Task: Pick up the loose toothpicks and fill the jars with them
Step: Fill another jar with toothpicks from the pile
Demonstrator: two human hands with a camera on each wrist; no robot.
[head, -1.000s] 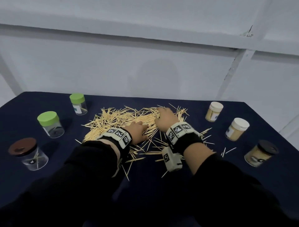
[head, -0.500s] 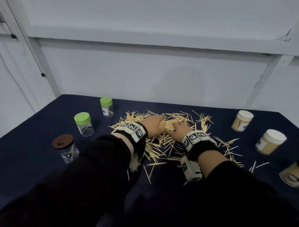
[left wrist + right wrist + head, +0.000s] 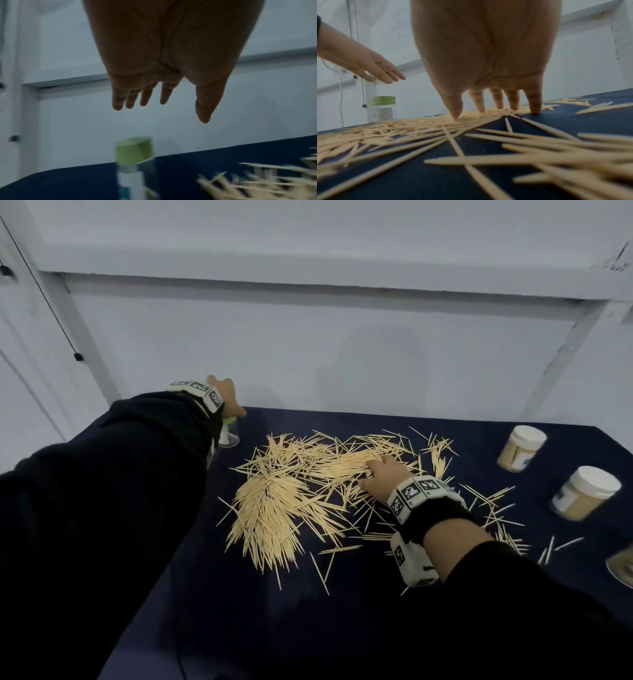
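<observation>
Left hand (image 3: 224,395) has left the toothpicks (image 3: 308,484) and now hovers over the green-lidded jar (image 3: 133,152) at the counter's (image 3: 376,628) far left — fingers straight, holding nothing, probably about to open it. Right hand (image 3: 385,475) stays spread flat on the pile — nothing jarred yet.

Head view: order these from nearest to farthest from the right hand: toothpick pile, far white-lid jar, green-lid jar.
1. Toothpick pile: under the right hand, fingertips resting on it.
2. Far white-lid jar: to its right.
3. Green-lid jar: far left, below the left hand.
</observation>
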